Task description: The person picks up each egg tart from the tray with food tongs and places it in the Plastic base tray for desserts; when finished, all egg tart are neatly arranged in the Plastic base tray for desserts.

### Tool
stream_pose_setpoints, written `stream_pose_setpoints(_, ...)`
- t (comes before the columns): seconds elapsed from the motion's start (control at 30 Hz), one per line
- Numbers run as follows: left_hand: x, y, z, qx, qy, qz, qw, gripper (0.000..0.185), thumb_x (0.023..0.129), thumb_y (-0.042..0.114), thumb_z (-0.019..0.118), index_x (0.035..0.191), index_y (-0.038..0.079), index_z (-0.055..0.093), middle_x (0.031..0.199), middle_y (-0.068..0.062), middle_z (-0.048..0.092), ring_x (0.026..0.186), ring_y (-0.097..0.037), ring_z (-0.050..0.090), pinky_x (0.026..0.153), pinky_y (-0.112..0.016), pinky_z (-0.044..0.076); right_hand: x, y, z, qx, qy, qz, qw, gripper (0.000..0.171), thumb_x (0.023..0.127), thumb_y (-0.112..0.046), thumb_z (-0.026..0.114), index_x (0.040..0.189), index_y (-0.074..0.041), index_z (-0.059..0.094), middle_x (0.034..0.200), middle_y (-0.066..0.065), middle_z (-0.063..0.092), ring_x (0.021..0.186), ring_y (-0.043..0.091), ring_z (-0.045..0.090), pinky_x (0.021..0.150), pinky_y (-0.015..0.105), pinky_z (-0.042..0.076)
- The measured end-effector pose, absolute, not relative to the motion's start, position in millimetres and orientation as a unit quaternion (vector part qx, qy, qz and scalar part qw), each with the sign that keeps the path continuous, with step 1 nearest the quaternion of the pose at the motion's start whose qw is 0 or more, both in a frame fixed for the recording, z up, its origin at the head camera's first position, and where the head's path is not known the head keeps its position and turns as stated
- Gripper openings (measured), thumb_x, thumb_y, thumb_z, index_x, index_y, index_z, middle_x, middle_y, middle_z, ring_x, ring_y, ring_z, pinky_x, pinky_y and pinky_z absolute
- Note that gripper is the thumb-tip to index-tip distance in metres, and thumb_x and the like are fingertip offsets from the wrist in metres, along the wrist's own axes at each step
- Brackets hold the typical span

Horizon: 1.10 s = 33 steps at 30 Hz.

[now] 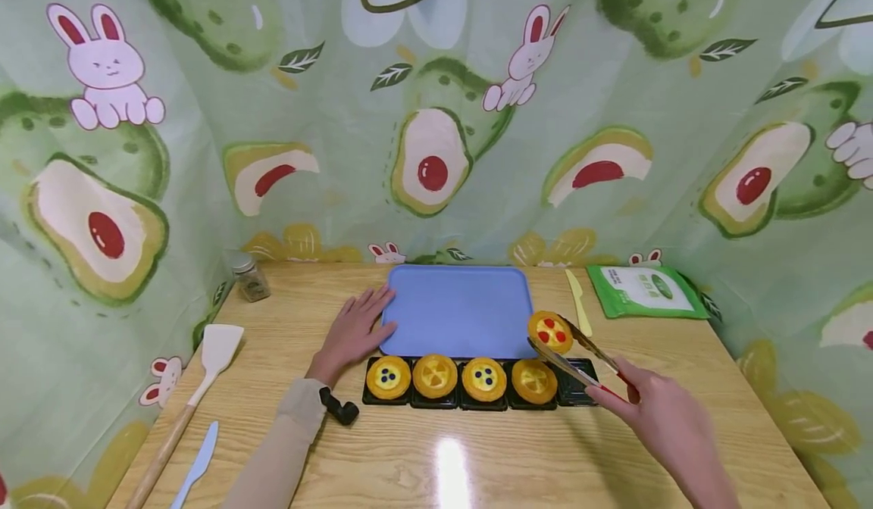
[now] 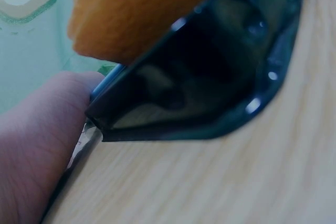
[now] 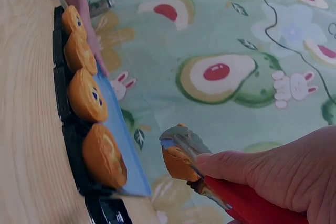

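Observation:
My right hand grips red-handled metal tongs. The tips of the tongs pinch an egg tart with red topping pieces, held up by the right edge of a blue tray. My left hand lies with fingers extended along the tray's left edge. In front of the tray runs a row of small black plastic trays. Several hold tarts: blueberry-topped ones alternate with plain yellow-topped ones. The bare bottom of the rightmost shows beneath the tongs.
At the left lie a white spatula with wooden handle and a light blue knife. A small jar stands at the back left. Back right are a pale yellow knife and a green packet. Printed curtains enclose the table.

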<state>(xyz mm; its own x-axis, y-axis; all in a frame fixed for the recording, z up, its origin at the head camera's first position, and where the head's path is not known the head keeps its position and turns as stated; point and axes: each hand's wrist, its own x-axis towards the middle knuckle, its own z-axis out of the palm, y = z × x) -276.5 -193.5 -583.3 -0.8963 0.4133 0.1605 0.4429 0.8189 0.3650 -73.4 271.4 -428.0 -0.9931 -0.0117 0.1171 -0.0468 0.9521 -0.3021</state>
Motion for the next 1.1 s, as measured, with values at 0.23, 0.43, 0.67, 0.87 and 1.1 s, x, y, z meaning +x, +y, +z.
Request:
stream_pose_setpoints(0.23,-275,-195,-582,-0.221,-0.952,-0.209,0.038,0.072,0.106,0.059,0.044,0.167,0.026,0.027,0.173,0.004,0.021,0.160,-0.030,0.018,0.128,-0.056,0.009,-59,289,-431,-0.013,-0.989,0.142,0.050,0.049,0.091,-0.061,0.073,0.103,-0.013,0.070,0.062,-0.004,0.041,0.054,0.014,0.039,0.047,0.031,0.025)
stream_pose_setpoints(0.43,-277,-196,-582,-0.221,-0.952,-0.205,0.041,0.073,0.106,0.060,0.044,0.168,0.026,0.027,0.173,0.003,0.022,0.160,-0.032,0.019,0.128,-0.057,0.010,-48,302,-439,-0.014,-0.990,0.131,0.041,0.048,0.092,-0.058,0.073,0.077,-0.020,0.049,0.060,-0.004,0.036,0.052,0.014,0.036,0.047,0.030,0.023)
stream_pose_setpoints(0.67,-278,-197,-583,-0.221,-0.953,-0.205,0.039,0.073,0.106,0.061,0.044,0.168,0.028,0.025,0.174,0.005,0.021,0.161,-0.030,0.018,0.128,-0.056,0.010,-41,308,-452,-0.020,-0.993,0.118,0.003,0.052,0.091,-0.058,0.074,0.077,-0.019,0.044,0.060,-0.005,0.032,0.052,0.014,0.037,0.047,0.031,0.023)
stream_pose_setpoints(0.87,-277,-196,-583,-0.222,-0.952,-0.205,0.040,0.073,0.106,0.061,0.043,0.168,0.027,0.025,0.174,0.004,0.021,0.160,-0.031,0.018,0.128,-0.057,0.011,-41,310,-460,-0.032,-0.992,0.123,-0.027,0.051,0.091,-0.058,0.075,0.078,-0.018,0.045,0.062,-0.004,0.033,0.053,0.014,0.039,0.049,0.031,0.022)
stream_pose_setpoints(1.1,-276,-192,-582,-0.227,-0.951,-0.205,0.048,0.072,0.106,0.058,0.046,0.167,0.024,0.028,0.173,0.001,0.024,0.159,-0.034,0.021,0.127,-0.059,0.013,-39,311,-466,-0.031,-0.991,0.128,-0.010,0.052,0.090,-0.057,0.075,0.077,-0.018,0.044,0.060,-0.004,0.034,0.052,0.014,0.038,0.048,0.031,0.023)
